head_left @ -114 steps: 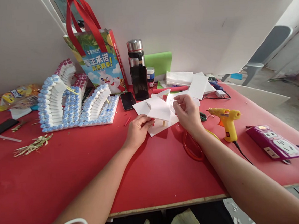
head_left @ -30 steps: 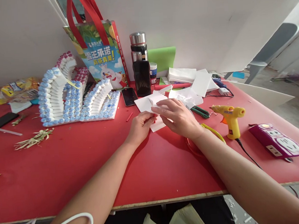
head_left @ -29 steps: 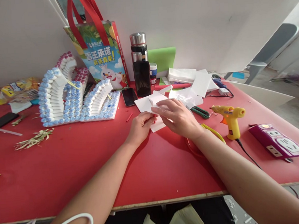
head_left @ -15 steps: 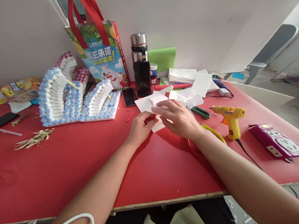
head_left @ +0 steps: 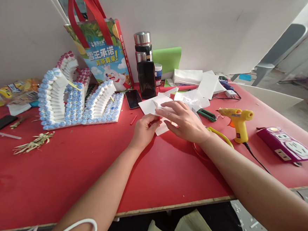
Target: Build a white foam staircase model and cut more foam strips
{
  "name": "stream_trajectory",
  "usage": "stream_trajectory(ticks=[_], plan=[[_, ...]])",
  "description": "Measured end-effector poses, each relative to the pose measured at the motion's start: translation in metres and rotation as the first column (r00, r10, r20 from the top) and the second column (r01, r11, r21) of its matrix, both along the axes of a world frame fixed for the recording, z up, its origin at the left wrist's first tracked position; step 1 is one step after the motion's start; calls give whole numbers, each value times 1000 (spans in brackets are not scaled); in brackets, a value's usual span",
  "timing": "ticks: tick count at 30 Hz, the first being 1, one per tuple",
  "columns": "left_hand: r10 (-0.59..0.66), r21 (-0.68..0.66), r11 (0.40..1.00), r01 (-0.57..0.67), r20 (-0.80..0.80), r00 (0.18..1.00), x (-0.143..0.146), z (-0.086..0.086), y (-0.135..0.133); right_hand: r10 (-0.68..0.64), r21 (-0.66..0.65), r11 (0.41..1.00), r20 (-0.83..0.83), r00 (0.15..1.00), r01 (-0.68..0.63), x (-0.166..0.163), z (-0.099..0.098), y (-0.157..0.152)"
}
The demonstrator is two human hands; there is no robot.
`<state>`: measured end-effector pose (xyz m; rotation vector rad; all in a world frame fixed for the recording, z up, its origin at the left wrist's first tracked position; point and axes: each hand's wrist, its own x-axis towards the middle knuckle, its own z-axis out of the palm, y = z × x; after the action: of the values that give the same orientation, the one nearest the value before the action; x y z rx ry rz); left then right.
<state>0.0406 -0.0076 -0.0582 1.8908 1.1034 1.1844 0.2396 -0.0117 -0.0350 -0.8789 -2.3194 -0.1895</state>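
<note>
My left hand (head_left: 143, 132) is closed in a pinch at the near edge of some white card pieces (head_left: 146, 106). A bit of red shows at its fingertips, but what it is stays mostly hidden. My right hand (head_left: 184, 122) reaches over the white pieces from the right, its fingers stretched out and apart. One small white piece stands raised between the hands, partly covered by the right fingers. Beneath the right wrist lie scissors with yellow and red handles (head_left: 221, 136). A short red stick (head_left: 133, 120) rests left of the card.
A yellow glue gun (head_left: 237, 120) and purple power strip (head_left: 286, 144) lie right, near a green cutter (head_left: 206, 115). Blue-and-white folded paper models (head_left: 60, 104) stand left. Behind are a phone (head_left: 133, 99), a steel flask (head_left: 143, 42), a carrier bag (head_left: 105, 59) and white paper (head_left: 188, 77).
Both hands keep nearly the same place and pose, with only a slight shift of the right fingers. The whole view has moved a little.
</note>
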Motion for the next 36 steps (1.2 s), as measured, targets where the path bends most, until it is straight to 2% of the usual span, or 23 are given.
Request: stream_trajectory(ticks=[8,36], plan=[[8,38,999,-7,-24,1000,0,1,1,-3,-6,1000,15,1000,3,0,1,0],[17,-28,999,-17,-12,1000,-2,0,1,-3,-22,1000,5,1000,3,0,1,-1]])
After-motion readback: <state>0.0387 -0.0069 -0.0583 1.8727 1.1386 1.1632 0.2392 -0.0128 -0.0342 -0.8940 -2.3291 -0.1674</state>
